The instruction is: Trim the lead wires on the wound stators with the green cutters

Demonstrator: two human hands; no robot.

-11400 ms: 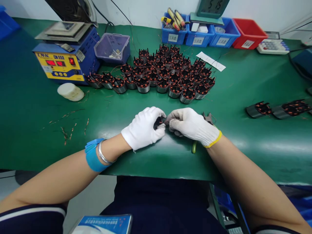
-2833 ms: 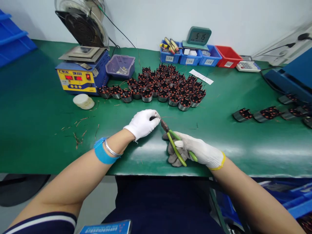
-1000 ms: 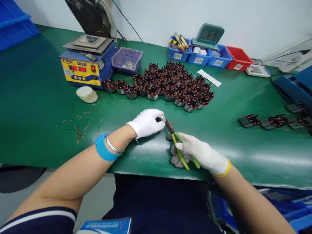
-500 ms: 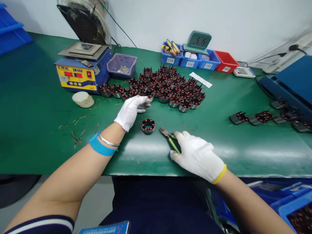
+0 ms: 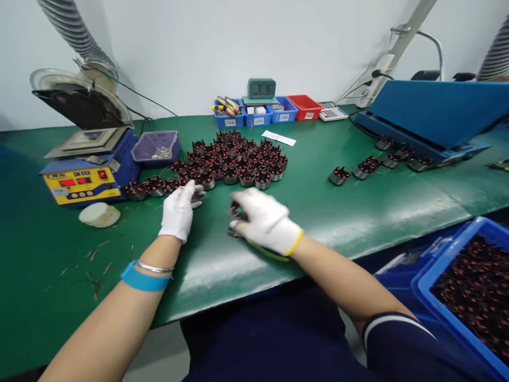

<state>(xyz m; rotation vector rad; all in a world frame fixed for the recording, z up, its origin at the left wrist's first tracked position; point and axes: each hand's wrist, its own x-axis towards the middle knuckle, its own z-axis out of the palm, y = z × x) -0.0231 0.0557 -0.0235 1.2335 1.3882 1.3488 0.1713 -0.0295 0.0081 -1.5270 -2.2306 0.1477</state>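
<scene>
**Left hand (image 5: 177,213) open by a big bunch of rings (image 5: 237,159), right hand (image 5: 264,218) around one ring (image 5: 237,211)**

At the left of the frame, a blue and yellow box (image 5: 81,185) with red lights sits on the green surface (image 5: 314,212). A round white lump (image 5: 99,214) is just in front of it, with bits of wire (image 5: 95,284) lower down. A purple bin (image 5: 157,148) is beside the box.

The left hand, in a white glove, is partly open near the front of the bunch. I see nothing held in it; I cannot tell if its fingertips touch the rings there.

The bunch fills the upper middle, black with orange wire. Behind it are blue bins (image 5: 258,115) and a clock (image 5: 261,88).

In the middle, the right hand is blurry, its fingers curled around the one ring. I cannot tell if that ring is off the surface. Green-handled pliers (image 5: 271,254) show under this hand, partly hidden.

To the right are a red bin (image 5: 304,107), a calculator (image 5: 333,113), a few more rings (image 5: 366,167) and a big blue machine (image 5: 431,111). A blue crate (image 5: 441,313) full of dark orange-and-black parts is at the lower right.
</scene>
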